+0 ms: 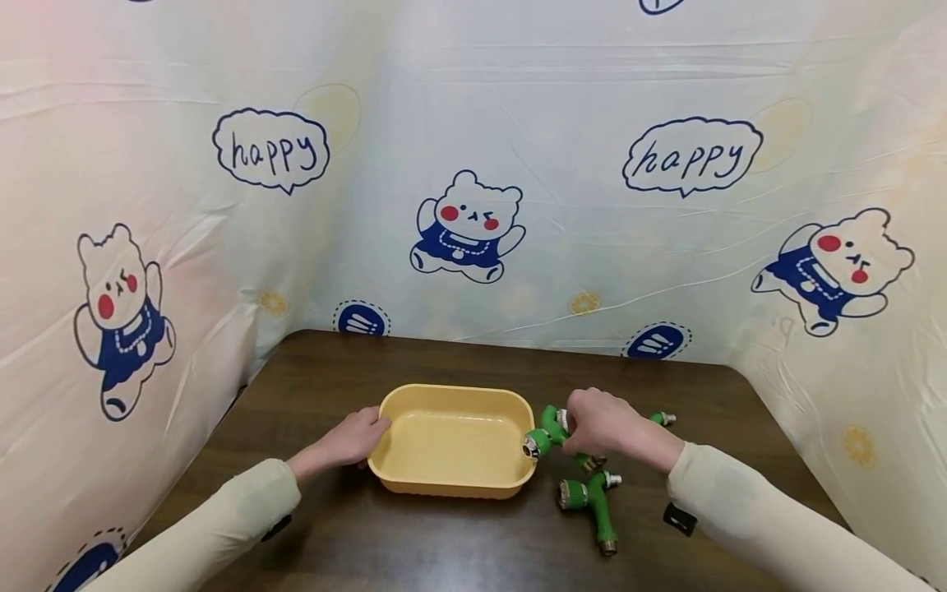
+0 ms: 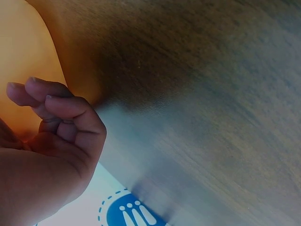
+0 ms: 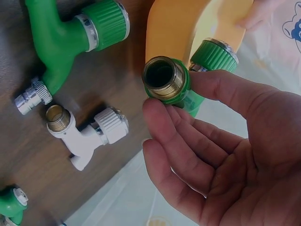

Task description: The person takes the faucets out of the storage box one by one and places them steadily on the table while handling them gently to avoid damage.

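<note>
My left hand grips the left end of a yellow plastic basin, its thumb at the rim. In the left wrist view the fingers of that hand are bent against the basin's side. Above the table, at the basin's right end, my right hand pinches a green tap between thumb and fingers. The right wrist view shows this tap's brass threaded end facing the camera, with the ribbed green knob behind it. The right hand partly covers the tap in the head view.
Another green tap lies on the brown table nearer me. A white tap lies close by, and a further green tap is beyond the right hand. Printed curtains enclose the table's back and sides.
</note>
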